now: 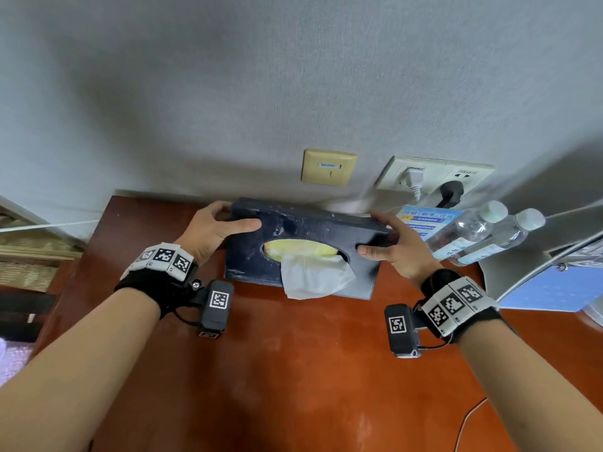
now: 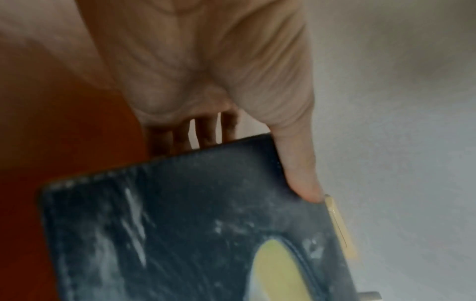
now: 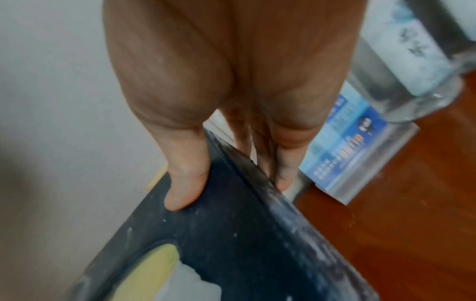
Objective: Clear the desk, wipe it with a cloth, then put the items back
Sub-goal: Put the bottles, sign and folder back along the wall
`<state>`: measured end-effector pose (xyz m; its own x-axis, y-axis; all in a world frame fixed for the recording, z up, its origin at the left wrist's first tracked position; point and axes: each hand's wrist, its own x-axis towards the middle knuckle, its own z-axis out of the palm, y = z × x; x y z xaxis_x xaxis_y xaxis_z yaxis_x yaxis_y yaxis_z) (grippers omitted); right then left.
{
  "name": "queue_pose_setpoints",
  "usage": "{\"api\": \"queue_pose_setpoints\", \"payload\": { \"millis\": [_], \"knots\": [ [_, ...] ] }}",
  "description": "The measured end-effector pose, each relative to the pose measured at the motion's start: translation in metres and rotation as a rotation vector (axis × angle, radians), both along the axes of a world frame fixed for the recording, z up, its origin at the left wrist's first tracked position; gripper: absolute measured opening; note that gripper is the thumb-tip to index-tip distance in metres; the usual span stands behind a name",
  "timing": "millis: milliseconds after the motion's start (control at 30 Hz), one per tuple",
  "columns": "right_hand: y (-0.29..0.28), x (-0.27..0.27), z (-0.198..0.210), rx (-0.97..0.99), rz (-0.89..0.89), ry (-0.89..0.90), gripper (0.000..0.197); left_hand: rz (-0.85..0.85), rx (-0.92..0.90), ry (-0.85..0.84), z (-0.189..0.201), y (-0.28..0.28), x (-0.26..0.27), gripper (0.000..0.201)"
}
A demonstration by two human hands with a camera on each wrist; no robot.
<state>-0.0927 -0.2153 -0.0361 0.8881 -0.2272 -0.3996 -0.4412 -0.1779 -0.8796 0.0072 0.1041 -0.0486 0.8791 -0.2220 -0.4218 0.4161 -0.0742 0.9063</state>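
Head view shows a dark blue tissue box held at the back of the reddish tabletop, close under the grey wall, its long axis running left to right along that wall and its oval opening tilted toward the camera. A white tissue hangs out of the opening, with a yellow-green pack visible inside. The left hand grips the left end of the box, thumb lying on the top face and fingers wrapped behind; the right hand grips the right end the same way. Whether the box rests on the tabletop or is lifted off it cannot be told. Above the box, a beige wall plate carries a small blue label too blurred to read. Right of the box stand a blue leaflet with unreadable print and two clear water bottles, whose label writing is also illegible. Both wrist views are motion-blurred, showing only thumbs on the scuffed box top.
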Motion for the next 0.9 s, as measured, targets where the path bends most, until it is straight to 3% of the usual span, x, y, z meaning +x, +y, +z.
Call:
{"api": "queue_pose_setpoints", "payload": {
  "millis": [100, 133, 267, 433, 533, 633, 733, 800, 900],
  "knots": [
    [0.006, -0.006, -0.018, 0.182, -0.172, 0.064, 0.095, 0.052, 0.019, 0.078, -0.01, -0.012, -0.007, 0.075],
    [0.007, -0.008, -0.024, 0.228, -0.203, 0.073, 0.09, 0.053, 0.041, 0.087, -0.013, -0.015, -0.009, 0.069],
    [0.017, -0.014, -0.027, 0.311, -0.243, 0.114, 0.039, 0.069, 0.18, 0.118, -0.021, -0.023, -0.013, 0.043],
    [0.02, -0.009, -0.037, 0.259, -0.267, 0.181, 0.031, -0.009, 0.486, 0.077, -0.025, -0.026, -0.013, 0.074],
    [0.022, -0.004, -0.042, 0.117, -0.294, 0.236, 0.025, -0.042, 0.63, 0.059, -0.019, -0.032, -0.012, 0.067],
    [0.023, -0.003, -0.041, 0.015, -0.314, 0.261, 0.033, -0.055, 0.671, 0.037, -0.015, -0.033, -0.013, 0.063],
    [0.017, -0.006, -0.048, -0.047, -0.336, 0.283, 0.071, -0.01, 0.612, 0.11, -0.022, -0.027, -0.011, 0.063],
    [0.007, -0.007, -0.06, -0.039, -0.379, 0.314, 0.084, 0.011, 0.55, 0.219, -0.02, -0.026, -0.011, 0.068],
    [0.023, -0.017, -0.022, 0.014, -0.377, 0.503, 0.082, 0.019, 0.454, 0.355, -0.011, -0.028, -0.016, 0.064]
  ]
}}
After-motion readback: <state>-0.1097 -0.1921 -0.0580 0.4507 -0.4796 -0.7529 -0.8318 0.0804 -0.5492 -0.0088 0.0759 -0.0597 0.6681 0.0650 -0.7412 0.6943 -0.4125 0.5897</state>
